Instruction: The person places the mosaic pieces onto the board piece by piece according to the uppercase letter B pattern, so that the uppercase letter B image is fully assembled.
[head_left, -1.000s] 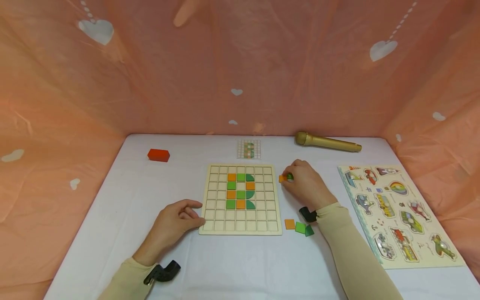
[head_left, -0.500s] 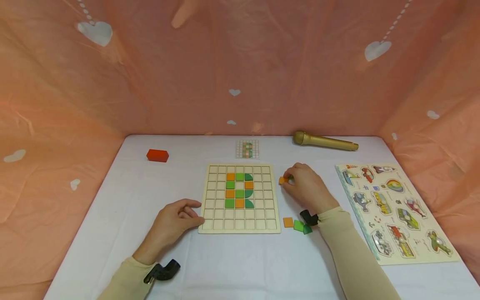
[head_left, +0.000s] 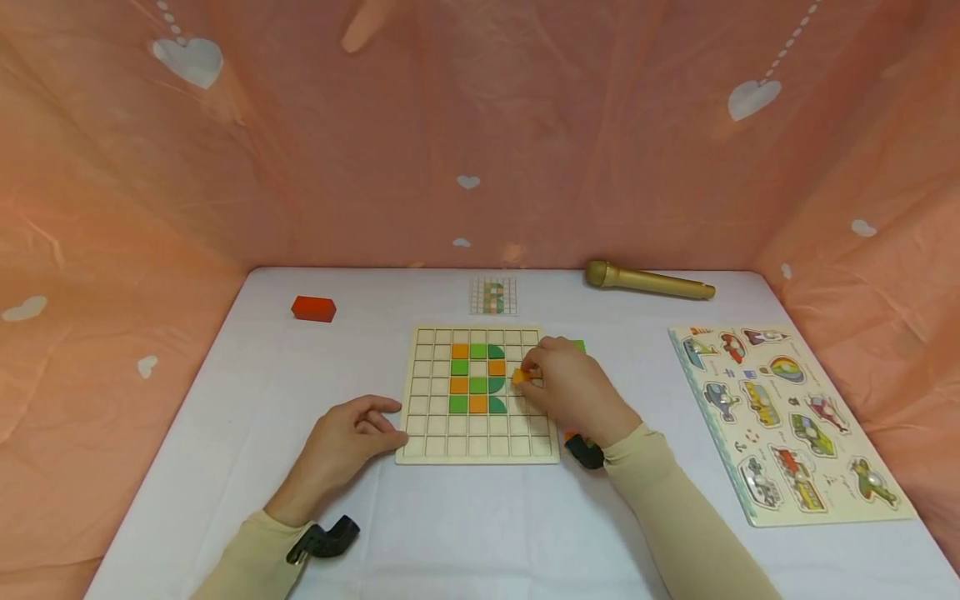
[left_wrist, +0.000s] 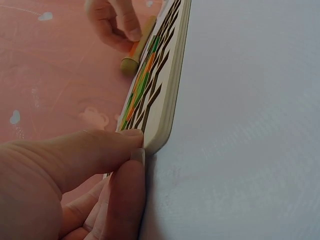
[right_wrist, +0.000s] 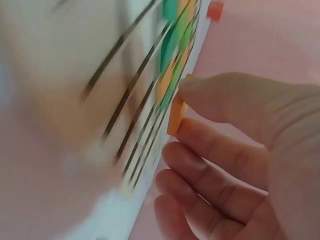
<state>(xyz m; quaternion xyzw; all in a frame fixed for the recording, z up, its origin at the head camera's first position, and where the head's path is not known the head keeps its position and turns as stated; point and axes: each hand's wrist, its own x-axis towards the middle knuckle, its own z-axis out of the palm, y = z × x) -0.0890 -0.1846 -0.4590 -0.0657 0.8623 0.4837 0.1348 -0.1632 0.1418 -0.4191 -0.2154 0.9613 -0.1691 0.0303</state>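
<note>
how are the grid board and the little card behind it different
The grid board is much larger than the card. The board holds separate tiles; the card's pattern looks printed. The board's colors are strong; the card's look paler. Both show a grid with a green and orange pattern.

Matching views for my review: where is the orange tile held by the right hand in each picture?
Head: orange tile right of centre, in the right hand, over the grid board.
Left wrist: tile upper left, a sliver by that hand.
Right wrist: tile near centre, pinched.
Shared landmark: the grid board.
</note>
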